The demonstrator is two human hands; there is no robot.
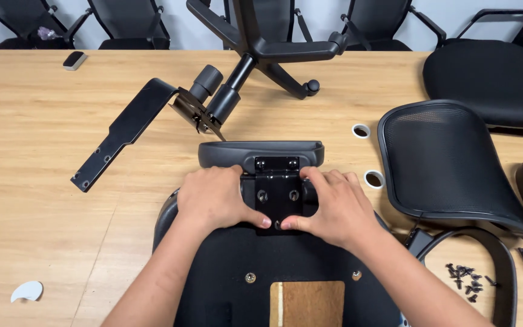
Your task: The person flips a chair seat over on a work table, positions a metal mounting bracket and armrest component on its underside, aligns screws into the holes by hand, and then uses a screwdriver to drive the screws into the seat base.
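Indoors, wooden table [43, 230], black chairs [128, 24] behind, both hands [216, 197] on bracket [276, 194]

A big wooden counter [43, 230] holds chair parts. An upside-down black seat [286, 284] lies at the near edge. A flat black metal bracket [125, 130] and a chair base with wheels [273, 57] lie further back. A mesh chair back [443, 157] rests on the right, near a pile of small black screws [467, 280]. A white scrap [26, 290] lies near left, and a small grey block [74, 59] far left.
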